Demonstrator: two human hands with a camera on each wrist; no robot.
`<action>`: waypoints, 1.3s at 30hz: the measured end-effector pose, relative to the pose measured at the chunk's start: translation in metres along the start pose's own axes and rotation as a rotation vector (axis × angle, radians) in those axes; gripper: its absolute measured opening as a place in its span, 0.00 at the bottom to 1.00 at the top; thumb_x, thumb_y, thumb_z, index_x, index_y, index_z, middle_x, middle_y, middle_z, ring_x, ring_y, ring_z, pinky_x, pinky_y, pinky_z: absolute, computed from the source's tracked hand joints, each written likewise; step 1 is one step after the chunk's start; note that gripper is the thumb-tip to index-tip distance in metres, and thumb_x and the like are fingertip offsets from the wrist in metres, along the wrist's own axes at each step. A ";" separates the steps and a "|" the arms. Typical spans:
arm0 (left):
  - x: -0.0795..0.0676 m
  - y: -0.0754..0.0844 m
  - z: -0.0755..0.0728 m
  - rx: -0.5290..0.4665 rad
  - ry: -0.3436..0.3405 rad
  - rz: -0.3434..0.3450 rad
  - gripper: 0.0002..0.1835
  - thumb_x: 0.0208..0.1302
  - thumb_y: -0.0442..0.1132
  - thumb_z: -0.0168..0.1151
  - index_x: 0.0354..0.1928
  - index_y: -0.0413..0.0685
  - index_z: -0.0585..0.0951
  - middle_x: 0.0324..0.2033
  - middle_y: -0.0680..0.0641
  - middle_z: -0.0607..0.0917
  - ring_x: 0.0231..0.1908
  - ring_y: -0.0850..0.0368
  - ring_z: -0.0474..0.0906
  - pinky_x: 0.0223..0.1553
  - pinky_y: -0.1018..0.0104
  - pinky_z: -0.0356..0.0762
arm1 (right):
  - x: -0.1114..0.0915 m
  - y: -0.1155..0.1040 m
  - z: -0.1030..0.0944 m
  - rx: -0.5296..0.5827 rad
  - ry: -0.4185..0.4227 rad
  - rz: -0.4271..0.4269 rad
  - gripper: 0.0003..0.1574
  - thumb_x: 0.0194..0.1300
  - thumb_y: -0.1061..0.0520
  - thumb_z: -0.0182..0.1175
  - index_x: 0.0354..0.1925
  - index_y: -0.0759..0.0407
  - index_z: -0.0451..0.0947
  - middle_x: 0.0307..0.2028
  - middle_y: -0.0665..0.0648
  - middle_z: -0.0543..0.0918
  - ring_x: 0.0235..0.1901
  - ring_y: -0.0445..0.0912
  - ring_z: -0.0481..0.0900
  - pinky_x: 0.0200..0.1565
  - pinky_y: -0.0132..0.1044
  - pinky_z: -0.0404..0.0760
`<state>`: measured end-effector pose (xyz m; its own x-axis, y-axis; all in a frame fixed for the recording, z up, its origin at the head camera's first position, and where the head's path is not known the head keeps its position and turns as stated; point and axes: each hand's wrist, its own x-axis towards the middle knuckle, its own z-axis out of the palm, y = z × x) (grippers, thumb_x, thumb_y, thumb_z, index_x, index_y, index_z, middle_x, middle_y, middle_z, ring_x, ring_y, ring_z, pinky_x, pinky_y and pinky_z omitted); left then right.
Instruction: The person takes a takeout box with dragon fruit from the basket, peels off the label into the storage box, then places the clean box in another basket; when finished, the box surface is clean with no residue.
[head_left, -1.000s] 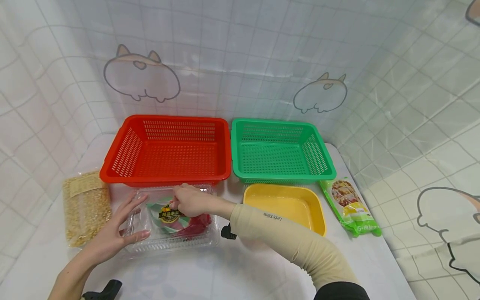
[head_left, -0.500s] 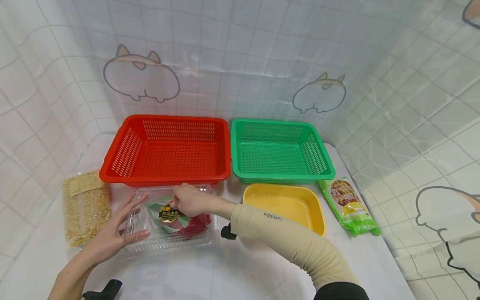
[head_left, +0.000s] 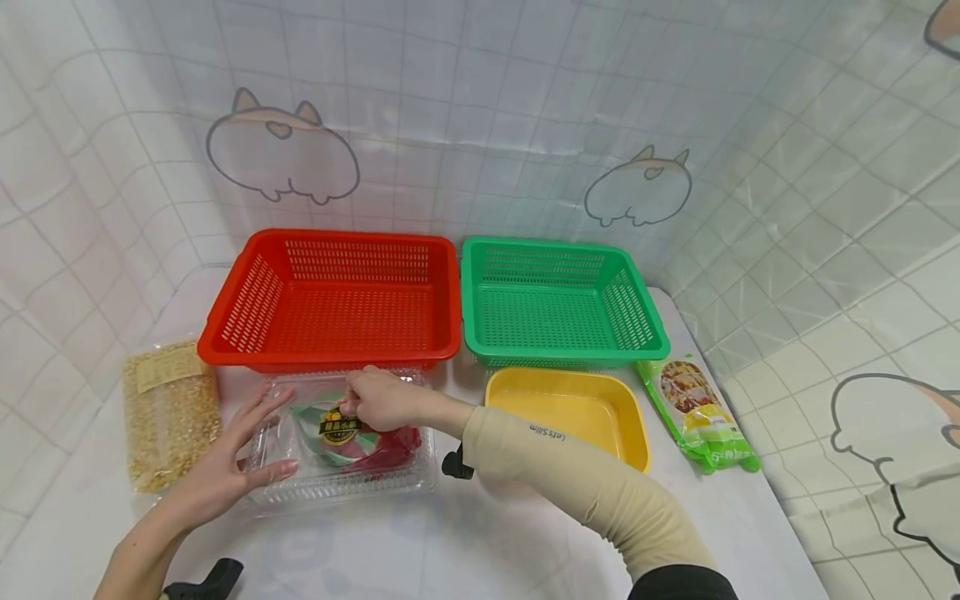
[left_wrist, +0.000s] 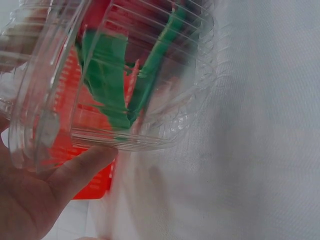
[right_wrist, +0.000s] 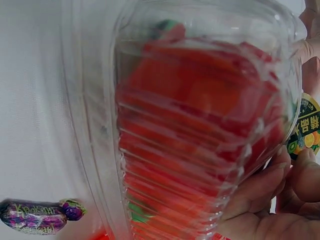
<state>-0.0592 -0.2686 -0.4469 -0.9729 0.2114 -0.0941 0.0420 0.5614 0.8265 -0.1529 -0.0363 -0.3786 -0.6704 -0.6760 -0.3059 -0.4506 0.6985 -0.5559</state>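
A clear plastic clamshell box [head_left: 345, 487] with ribbed sides lies in front of the red basket; red and green contents [left_wrist: 107, 70] show through its walls. A round black fruit label [head_left: 339, 427] is on its lid. My left hand [head_left: 217, 479] holds the left end, thumb and fingers spread apart around it; in the left wrist view one finger touches the wall below the rim. Above the lid, my right hand [head_left: 382, 402] has its fingers curled, pinching the edge of the label, as the right wrist view shows.
Behind the box stands a red basket [head_left: 360, 354], beside a green basket [head_left: 570, 357]. A yellow tray [head_left: 570, 408] sits in front of the green one. Bagged yellow grains [head_left: 172, 425] lie left, a green food packet [head_left: 697, 408] right. The right wrist view shows a purple wrapped candy [right_wrist: 35, 217].
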 end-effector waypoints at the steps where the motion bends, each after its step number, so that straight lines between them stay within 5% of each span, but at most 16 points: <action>1: 0.000 0.000 0.000 0.001 0.000 0.000 0.54 0.59 0.41 0.72 0.80 0.61 0.49 0.79 0.36 0.37 0.67 0.19 0.52 0.48 0.14 0.58 | 0.000 0.000 0.000 0.011 -0.001 0.001 0.11 0.75 0.52 0.54 0.33 0.53 0.72 0.32 0.48 0.76 0.37 0.39 0.69 0.37 0.25 0.70; 39: 0.001 0.002 0.000 -0.015 -0.014 -0.010 0.53 0.60 0.41 0.71 0.80 0.61 0.48 0.79 0.36 0.36 0.65 0.19 0.54 0.50 0.14 0.57 | -0.005 0.007 -0.003 0.128 -0.020 -0.024 0.13 0.76 0.55 0.53 0.32 0.55 0.68 0.30 0.51 0.72 0.28 0.40 0.68 0.27 0.26 0.67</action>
<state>-0.0600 -0.2673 -0.4450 -0.9699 0.2170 -0.1105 0.0284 0.5514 0.8337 -0.1545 -0.0272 -0.3790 -0.6478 -0.6978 -0.3057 -0.3866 0.6469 -0.6573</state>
